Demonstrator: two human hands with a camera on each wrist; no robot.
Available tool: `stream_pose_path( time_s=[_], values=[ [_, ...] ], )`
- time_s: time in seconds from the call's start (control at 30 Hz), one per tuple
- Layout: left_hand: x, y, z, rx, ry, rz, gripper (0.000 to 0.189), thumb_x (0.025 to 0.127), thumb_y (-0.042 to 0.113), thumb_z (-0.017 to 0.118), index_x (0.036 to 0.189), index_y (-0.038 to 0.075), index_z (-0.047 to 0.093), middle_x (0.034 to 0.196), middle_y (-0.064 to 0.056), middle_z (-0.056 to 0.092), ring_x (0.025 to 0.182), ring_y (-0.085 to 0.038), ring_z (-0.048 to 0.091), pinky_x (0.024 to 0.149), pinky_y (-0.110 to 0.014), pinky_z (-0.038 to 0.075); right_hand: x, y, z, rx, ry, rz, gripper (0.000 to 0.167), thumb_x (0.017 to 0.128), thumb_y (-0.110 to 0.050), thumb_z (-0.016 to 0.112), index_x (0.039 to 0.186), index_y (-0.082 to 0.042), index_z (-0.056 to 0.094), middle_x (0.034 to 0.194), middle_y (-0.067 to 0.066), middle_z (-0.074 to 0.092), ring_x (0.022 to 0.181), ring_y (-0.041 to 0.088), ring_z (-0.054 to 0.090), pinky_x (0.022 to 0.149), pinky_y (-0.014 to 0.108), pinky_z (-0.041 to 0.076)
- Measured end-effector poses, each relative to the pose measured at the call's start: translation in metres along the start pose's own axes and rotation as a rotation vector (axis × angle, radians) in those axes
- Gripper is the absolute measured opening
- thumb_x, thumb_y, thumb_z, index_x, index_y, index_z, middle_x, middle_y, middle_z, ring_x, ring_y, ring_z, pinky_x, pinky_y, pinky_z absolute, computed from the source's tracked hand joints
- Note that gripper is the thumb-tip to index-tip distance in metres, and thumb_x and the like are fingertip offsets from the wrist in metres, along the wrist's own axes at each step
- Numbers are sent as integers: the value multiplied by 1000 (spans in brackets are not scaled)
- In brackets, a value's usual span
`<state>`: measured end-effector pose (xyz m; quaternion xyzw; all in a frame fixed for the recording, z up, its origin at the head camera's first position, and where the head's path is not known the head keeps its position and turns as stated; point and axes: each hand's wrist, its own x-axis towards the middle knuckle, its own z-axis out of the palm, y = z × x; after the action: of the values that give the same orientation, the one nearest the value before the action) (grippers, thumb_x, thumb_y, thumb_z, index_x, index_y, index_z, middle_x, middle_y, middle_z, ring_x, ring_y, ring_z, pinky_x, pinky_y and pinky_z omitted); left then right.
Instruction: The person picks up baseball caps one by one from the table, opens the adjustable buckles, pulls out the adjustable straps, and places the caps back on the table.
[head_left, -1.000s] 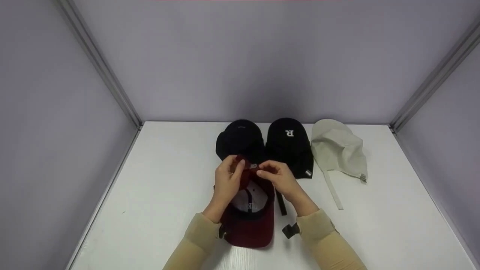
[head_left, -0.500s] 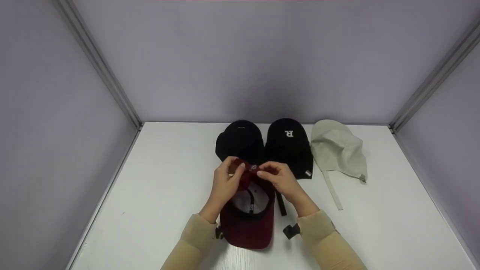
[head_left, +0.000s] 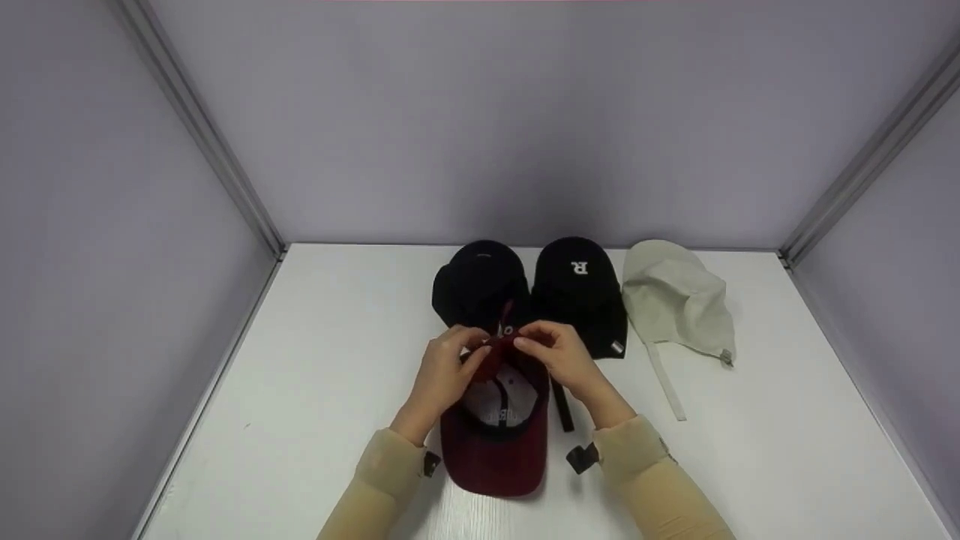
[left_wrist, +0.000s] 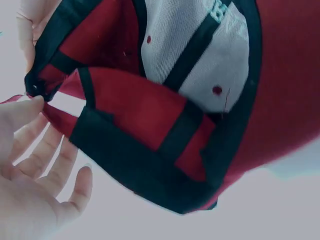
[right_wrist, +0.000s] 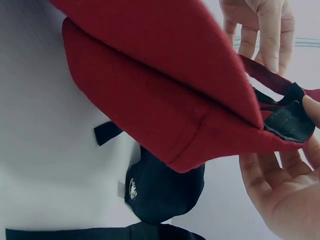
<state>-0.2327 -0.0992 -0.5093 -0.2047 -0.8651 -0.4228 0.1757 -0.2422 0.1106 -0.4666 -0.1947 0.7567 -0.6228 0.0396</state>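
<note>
A dark red baseball cap (head_left: pixel 495 469) lies inside-up, its brim toward me and its pale-lined crown facing up. Both hands are at its back strap, beyond the crown. Between thumb and fingers, my left hand (head_left: pixel 442 367) pinches the red strap (left_wrist: pixel 62 120), close to a small dark buckle (left_wrist: pixel 36 86). My right hand (head_left: pixel 566 360) pinches the cap's back edge at the strap's other side, thumb on the dark inner band (right_wrist: pixel 290 122). The strap's loose end (head_left: pixel 506 309) sticks up between the hands in the head view.
Behind the red cap, a black cap (head_left: pixel 484 277), a black cap with a white R (head_left: pixel 577 296) and a cream cap (head_left: pixel 675 292) stand in a row on the white table (head_left: pixel 337 360). The cream cap's strap trails forward. Grey walls enclose the table.
My left hand has come slightly down and closer to the right hand. The strap's loose end now points up where the left fingers covered it. My right hand has barely moved.
</note>
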Motion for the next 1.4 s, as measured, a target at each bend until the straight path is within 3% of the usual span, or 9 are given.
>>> stream_pose_path(
  time_s=[0.23,0.47,0.63,0.93,1.17,1.4],
  values=[
    [5,-10,2,85,-76,-64,14,99,19,62,105,11,71,98,0,68,87,-13,64,75,-33,52,2,5,-1,-69,7,11,17,94,-4,65,103,11,65,96,16,67,82,16,59,73,25,48],
    [12,-8,3,24,-99,-89,16,101,16,56,103,6,69,96,-2,68,84,-13,62,75,-34,52,14,50,-5,-182,30,7,21,94,-14,68,106,3,70,102,12,69,86,19,62,75,29,49],
    [13,-3,4,12,-105,-105,18,102,17,55,106,6,69,97,-2,68,85,-13,62,77,-35,51,15,57,-4,-243,34,-23,16,90,-17,73,101,-4,72,98,6,70,83,18,65,72,31,52],
    [12,0,6,25,-101,-93,17,102,18,56,107,8,68,97,-1,68,86,-13,62,76,-34,51,17,62,3,-403,133,-119,15,89,-24,75,96,-11,76,93,0,72,78,13,66,68,34,54],
    [10,0,6,43,-102,-58,16,102,17,56,105,8,68,92,1,66,81,-12,60,73,-33,51,18,63,6,-396,197,-194,6,90,-17,73,92,-11,75,86,-2,72,74,10,65,66,30,53],
    [9,0,6,69,-121,-8,14,101,14,57,107,9,68,102,-3,68,93,-15,64,79,-34,52,19,60,8,-402,238,-243,10,87,-8,75,96,-5,77,90,4,73,78,15,68,68,32,55]
  ],
)
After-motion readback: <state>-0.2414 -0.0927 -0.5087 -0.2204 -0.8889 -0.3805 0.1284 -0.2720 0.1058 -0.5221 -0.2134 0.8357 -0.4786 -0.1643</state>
